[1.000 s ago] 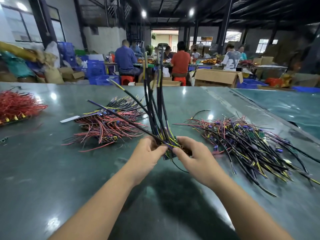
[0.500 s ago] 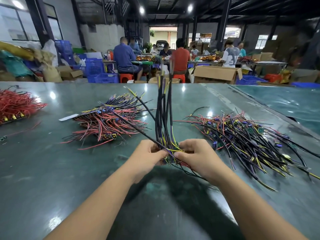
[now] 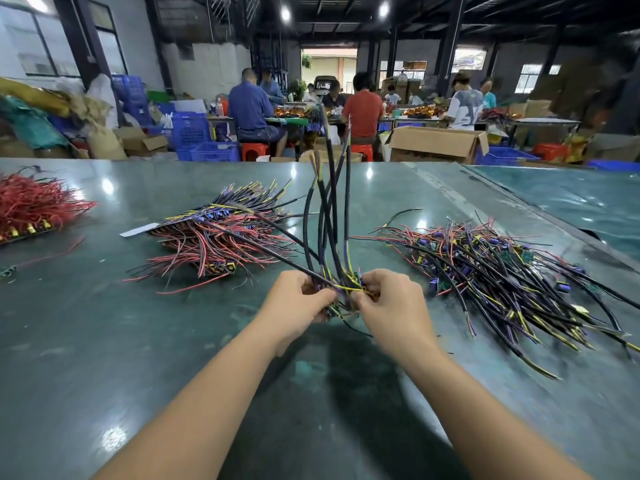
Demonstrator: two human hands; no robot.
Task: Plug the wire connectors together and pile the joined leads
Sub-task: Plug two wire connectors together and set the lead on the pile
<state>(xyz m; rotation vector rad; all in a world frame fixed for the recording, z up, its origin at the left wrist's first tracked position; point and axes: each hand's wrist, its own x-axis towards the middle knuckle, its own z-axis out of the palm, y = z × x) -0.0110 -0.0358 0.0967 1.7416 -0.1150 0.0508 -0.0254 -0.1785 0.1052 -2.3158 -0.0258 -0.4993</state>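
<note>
Both hands meet over the middle of the green table (image 3: 104, 341). My left hand (image 3: 294, 303) grips the base of a bunch of black leads (image 3: 329, 216) that stand up and fan out above the hands. My right hand (image 3: 391, 306) pinches yellow and purple wires (image 3: 349, 287) and a small connector at the same spot, close against the left fingers. One black lead slants away to the upper left over the left pile. The connectors themselves are mostly hidden between the fingers.
A pile of red and black leads (image 3: 214, 240) lies to the left of the hands, a loose heap of black, yellow and purple leads (image 3: 502, 271) to the right. A red wire bundle (image 3: 31, 206) sits at the far left. People work at tables behind.
The upright leads have swung a little and spread. My right hand's fingers have shifted on the yellow wires. Both hands stay at the same spot.
</note>
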